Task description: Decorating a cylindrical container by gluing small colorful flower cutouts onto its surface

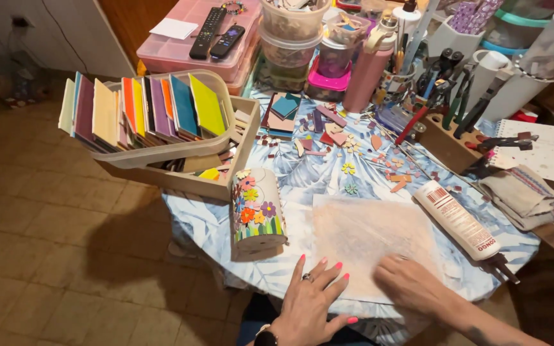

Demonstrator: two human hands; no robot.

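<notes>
The crowded bench [213,224] carried a flower-mosaic pot [257,214] lying partly tiled. Left hand [312,301] and right hand [411,282] pressed the pinkish sheet [367,237], fingers spread, gripping nothing; loose tile pieces [354,147] remained unplaced.

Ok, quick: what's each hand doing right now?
Left hand: open, fingers spread flat on the pale sheet, holding nothing.
Right hand: blurred, resting on the sheet; open or closed cannot be told.

Head-worn view, steeply down and forward over the cluttered round table [213,224], hands near the bottom edge.
</notes>
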